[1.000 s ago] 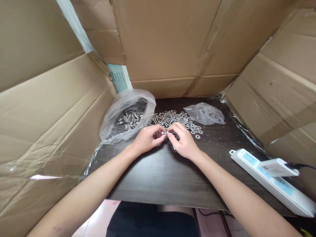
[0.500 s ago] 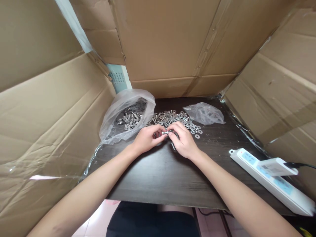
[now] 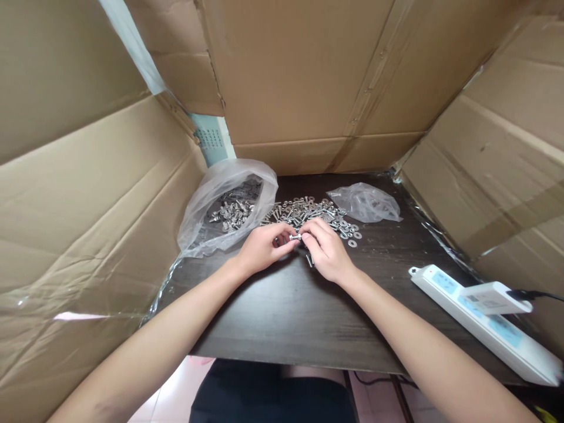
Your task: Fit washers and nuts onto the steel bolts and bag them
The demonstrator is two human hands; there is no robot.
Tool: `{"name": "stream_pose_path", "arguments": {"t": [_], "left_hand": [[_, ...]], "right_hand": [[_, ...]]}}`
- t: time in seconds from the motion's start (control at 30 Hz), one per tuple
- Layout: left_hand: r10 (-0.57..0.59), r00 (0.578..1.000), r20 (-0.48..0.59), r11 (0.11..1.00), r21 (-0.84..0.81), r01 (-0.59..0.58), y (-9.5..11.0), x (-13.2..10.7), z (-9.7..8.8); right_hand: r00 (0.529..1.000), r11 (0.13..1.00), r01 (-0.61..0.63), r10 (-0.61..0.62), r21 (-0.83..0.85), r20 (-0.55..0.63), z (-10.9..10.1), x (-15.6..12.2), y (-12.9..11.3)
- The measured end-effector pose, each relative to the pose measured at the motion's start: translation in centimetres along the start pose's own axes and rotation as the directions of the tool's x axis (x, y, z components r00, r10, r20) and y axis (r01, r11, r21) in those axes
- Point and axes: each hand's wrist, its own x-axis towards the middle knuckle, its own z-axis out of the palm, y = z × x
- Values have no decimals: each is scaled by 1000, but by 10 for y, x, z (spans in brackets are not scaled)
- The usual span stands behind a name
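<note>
Bolt (image 3: 295, 237), one: held level between the two hands, over the table (image 3: 273, 317), just in front of the pile. Left hand (image 3: 263, 247): thumb and fingers pinched on one end. Right hand (image 3: 326, 251): the same on the other. Fittings seem to sit on the bolt; how far on, cannot tell. Metal pieces (image 3: 309, 260), few: by the right palm, held or lying unclear.

Outstanding, by appearance: pile (image 3: 311, 210) of loose bolts, nuts and washers, large; work probably well short of finished.

Large bag (image 3: 196, 226), clear plastic, left, mouth open: heap of metal pieces, possibly finished ones. Small bag (image 3: 363, 202), clear plastic, right, crumpled: a few pieces, kind unclear.
</note>
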Motion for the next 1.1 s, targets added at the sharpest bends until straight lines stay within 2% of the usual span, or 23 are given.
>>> {"name": "stream_pose_path", "arguments": {"t": [0.53,0.7,0.97,1.1], "left_hand": [[18,1000,4,1000,14,-18,0,-1,0],[19,1000,3,1000,5,-19,0,-1,0],[42,999,-8,999,35,-42,0,0,0],[55,998,-12,998,39,-55,0,0,1]], "right_hand": [[997,1000,28,-29,6,66,1,1,4],[999,1000,3,-2,-28,43,1,0,2],[999,998,28,-27,-52,23,3,0,1],[999,997,24,-21,-71,43,4,0,3]]}}
